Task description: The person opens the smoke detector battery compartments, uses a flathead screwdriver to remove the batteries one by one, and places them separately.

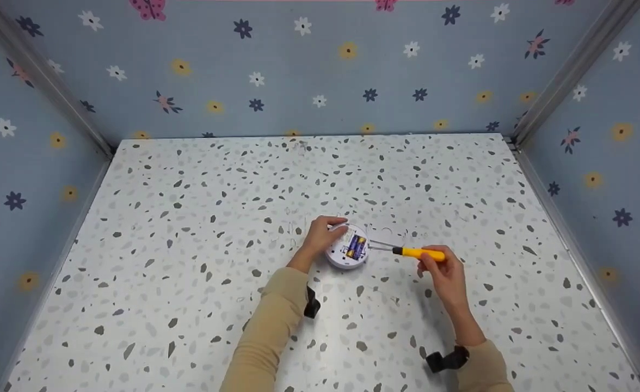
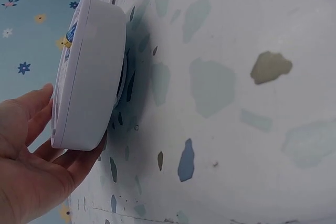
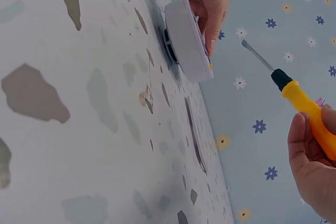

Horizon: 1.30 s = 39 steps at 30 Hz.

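Sleeves (image 1: 268,326) of tan cloth come in on the near side of a round white device (image 1: 337,253), each with a black wrist mount (image 1: 311,305) at its cuff. Right of the device, a person's right hand (image 1: 449,275) has its fingers clamped on the yellow handle of a screwdriver (image 1: 420,253), whose shaft points toward the device; the right wrist view shows the tip apart from it. Left of the device, the left hand (image 1: 318,237) holds its rim, thumb on the upper face and other fingers curled around the side. The device itself is at the middle of the scene, open compartment upward, with purple-and-gold batteries (image 1: 357,247) inside; whether it rests fully on the surface (image 1: 162,272) cannot be told. Just to its right lies a thin flat strip (image 3: 195,137), seen too edge-on to identify. The surface, white with grey chips, spreads around the device on all sides. Well beyond the device stands a blue wall (image 1: 320,65) printed with flowers, metal posts (image 1: 42,73) at its corners.
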### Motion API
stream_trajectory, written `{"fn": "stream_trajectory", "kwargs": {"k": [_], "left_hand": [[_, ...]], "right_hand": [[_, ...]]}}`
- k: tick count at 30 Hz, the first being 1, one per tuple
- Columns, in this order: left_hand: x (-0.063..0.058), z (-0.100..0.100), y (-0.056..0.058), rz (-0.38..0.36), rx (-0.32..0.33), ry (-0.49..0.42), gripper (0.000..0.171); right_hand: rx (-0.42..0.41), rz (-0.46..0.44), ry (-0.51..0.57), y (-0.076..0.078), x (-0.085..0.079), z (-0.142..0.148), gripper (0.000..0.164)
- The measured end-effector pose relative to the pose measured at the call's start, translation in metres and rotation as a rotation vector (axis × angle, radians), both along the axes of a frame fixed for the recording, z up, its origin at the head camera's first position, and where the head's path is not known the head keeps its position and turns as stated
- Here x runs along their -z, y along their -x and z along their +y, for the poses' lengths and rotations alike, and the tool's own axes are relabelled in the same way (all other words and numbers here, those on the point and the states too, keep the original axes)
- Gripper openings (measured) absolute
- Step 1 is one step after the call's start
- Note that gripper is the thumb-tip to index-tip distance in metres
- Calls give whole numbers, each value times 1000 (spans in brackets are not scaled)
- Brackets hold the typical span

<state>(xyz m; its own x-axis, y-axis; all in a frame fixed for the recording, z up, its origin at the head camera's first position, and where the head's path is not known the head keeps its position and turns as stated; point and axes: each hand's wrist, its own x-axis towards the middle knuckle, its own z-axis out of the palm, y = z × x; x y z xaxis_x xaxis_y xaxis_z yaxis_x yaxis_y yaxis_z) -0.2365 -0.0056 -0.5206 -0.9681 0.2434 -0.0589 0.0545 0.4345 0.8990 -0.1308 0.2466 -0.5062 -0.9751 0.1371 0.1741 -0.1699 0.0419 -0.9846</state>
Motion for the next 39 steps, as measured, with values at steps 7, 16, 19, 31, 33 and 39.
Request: {"fn": "stream_trajectory", "kwargs": {"k": [7, 16, 19, 31, 33, 39], "left_hand": [[1, -3, -3, 25, -79, 16, 22], [-1, -5, -8, -4, -154, 58, 21], [-1, -6, -11, 3, -166, 77, 21], [4, -17, -26, -65, -202, 73, 26], [5, -17, -29, -68, -200, 67, 26], [7, -18, -35, -103, -216, 46, 29]], "right_hand": [[24, -83, -47, 1, -3, -2, 26], [-13, 3, -30, 5, 11, 1, 23], [-52, 56, 6, 7, 21, 5, 20], [15, -143, -92, 0, 0, -7, 21], [12, -151, -101, 1, 0, -7, 21], [10, -149, -134, -2, -11, -12, 20]]}}
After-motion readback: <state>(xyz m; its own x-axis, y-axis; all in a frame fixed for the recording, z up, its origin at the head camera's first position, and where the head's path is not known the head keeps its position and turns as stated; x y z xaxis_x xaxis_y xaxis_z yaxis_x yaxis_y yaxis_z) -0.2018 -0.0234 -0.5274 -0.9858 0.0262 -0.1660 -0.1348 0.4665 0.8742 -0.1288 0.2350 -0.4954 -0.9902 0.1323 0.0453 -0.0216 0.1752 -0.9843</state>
